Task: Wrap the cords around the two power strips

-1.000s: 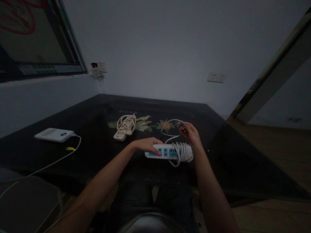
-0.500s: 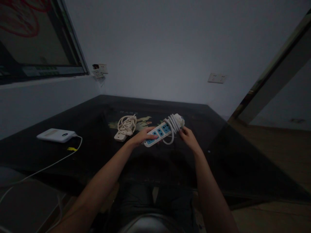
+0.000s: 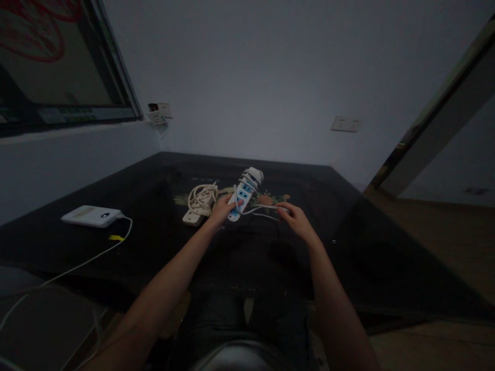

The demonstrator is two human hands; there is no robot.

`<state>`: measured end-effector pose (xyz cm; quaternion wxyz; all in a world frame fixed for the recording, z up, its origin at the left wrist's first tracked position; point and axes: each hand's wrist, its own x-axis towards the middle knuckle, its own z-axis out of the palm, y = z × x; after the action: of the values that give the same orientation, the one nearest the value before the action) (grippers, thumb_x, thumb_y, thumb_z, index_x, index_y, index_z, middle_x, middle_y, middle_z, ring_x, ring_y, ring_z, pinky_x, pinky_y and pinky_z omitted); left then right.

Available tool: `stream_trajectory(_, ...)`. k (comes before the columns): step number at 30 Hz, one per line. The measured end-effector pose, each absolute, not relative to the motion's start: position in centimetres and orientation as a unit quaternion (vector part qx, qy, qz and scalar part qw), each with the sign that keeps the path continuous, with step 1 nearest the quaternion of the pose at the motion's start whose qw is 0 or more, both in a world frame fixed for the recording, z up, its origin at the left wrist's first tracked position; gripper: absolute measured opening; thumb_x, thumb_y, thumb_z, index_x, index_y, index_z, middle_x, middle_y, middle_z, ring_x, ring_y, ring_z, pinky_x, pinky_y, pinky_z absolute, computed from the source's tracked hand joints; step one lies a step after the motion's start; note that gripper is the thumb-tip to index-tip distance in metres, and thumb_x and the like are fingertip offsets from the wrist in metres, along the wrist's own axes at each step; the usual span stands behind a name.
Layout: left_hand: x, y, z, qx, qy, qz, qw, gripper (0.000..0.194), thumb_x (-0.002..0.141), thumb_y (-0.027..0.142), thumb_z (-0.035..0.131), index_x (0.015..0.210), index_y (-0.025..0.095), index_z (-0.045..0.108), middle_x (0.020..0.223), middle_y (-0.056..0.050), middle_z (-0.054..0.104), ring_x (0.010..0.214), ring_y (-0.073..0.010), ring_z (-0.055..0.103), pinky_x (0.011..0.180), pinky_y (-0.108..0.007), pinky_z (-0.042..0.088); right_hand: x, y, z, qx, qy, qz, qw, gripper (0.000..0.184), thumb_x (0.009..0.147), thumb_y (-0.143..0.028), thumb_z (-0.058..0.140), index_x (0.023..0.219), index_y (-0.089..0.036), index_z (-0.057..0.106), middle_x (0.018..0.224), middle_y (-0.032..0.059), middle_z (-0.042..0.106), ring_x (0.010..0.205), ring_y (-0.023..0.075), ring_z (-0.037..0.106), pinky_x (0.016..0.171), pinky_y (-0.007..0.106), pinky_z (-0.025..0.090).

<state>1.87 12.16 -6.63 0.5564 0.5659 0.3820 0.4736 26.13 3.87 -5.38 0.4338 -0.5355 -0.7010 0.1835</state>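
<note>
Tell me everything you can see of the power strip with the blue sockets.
The power strip is long and white, plastic-looking, with blue sockets along its face. Its pale cord is wound around the far end, with a loose length crossing the near part. The left hand grips the near end; the right hand holds the loose cord off to the right. The strip slants away and slightly right, above or on the black table; contact is unclear.

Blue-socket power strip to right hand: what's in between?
Head view: a length of white cord spans the gap from the blue-socket power strip to the right hand. Printed flowers show just beyond it.
</note>
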Motion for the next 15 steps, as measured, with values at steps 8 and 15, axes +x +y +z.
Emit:
stream_trajectory(8, 1.61, 12.48, -7.02, 0.586, 0.421, 0.465, 0.514, 0.047, 0.058, 0.044, 0.074, 0.092, 0.013, 0.064, 0.077, -0.003, 0.069, 0.066, -0.018, 0.063, 0.06, -0.026, 0.048, 25.68, 3.93, -5.81, -0.556, -0.695, 0.154, 0.428, 0.03, 0.076, -0.044, 0.063, 0.095, -0.021, 0.068, 0.09, 0.0058, 0.07, 0.077, 0.0203, 0.062, 0.069, 0.029, 0.044)
stream_trajectory(15, 1.3, 12.78, -7.19, 0.64, 0.474, 0.426, 0.429, 0.047, 0.059, 0.044, 0.071, 0.092, 0.012, 0.066, 0.076, -0.004, 0.067, 0.067, -0.0193, 0.062, 0.057, -0.026, 0.046, 26.13, 3.66, -5.47, -0.539, -0.702, 0.182, 0.428, 0.024, 0.068, -0.035, 0.068, 0.087, -0.019, 0.066, 0.077, 0.0021, 0.065, 0.067, 0.0166, 0.056, 0.062, 0.027, 0.041)
